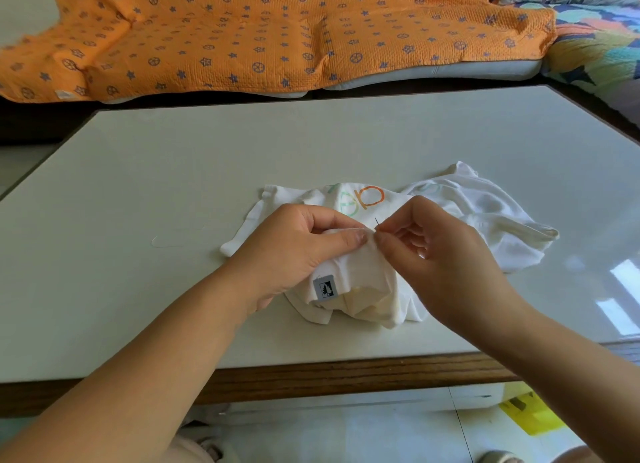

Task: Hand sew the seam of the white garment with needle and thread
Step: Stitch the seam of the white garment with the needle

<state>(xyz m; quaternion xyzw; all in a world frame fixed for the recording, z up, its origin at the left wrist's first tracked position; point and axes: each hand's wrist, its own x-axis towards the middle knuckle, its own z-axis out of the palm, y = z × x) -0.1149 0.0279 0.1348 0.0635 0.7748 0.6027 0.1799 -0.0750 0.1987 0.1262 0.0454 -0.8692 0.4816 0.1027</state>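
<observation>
A crumpled white garment (485, 213) with orange and green printed letters lies on the pale table (207, 171). A small grey label (325, 288) shows on its near fold. My left hand (298, 251) grips a bunched fold of the garment, thumb pressed along the seam. My right hand (433, 251) pinches a thin dark needle (376, 222), whose tip points up just beside my left thumb. A loop of pale thread (166, 241) lies faintly on the table to the left; where it ends I cannot tell.
Behind the table a sofa carries an orange blanket (277, 33) with blue stars. A multicoloured quilt (599, 47) lies at the right. The table's wooden front edge (346, 376) runs near me. A yellow object (530, 414) sits on the floor below right.
</observation>
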